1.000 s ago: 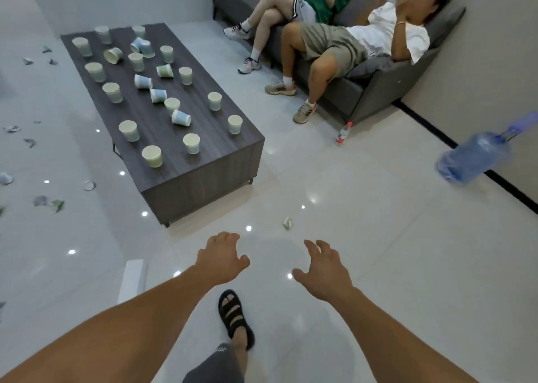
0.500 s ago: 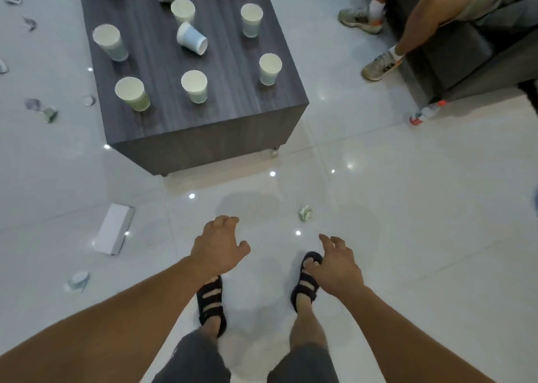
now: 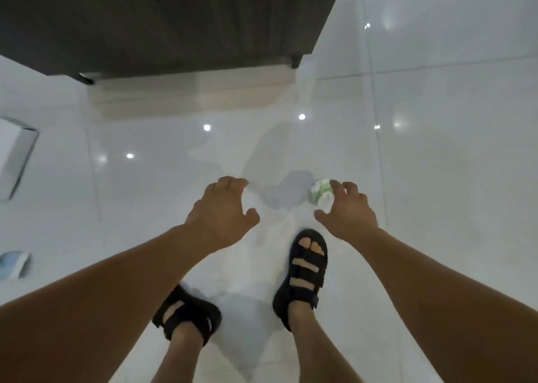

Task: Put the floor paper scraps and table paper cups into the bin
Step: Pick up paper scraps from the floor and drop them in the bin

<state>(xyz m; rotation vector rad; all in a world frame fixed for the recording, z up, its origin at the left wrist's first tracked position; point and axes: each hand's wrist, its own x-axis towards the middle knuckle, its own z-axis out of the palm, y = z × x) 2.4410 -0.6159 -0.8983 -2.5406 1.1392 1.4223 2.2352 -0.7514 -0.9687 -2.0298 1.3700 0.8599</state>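
A crumpled white-and-green paper scrap (image 3: 320, 192) lies on the glossy white floor. My right hand (image 3: 346, 212) hovers right over it, fingers spread and loosely curled, fingertips at the scrap's right edge; no grip shows. My left hand (image 3: 222, 208) hangs open beside it, about a hand's width to the left, holding nothing. A flattened light-blue paper cup (image 3: 13, 263) lies on the floor at the far left. No bin and no tabletop cups are in view.
The dark wooden table's end panel (image 3: 163, 24) fills the top of the view, close ahead. A white flat box (image 3: 14, 155) lies on the floor at the left edge. My two feet in black sandals (image 3: 301, 278) stand just below the hands.
The view has dropped and moved closer to the floor, so the tabletop and seated people left the frame. My right hand has reached forward to the paper scrap; the left hand stays beside it.
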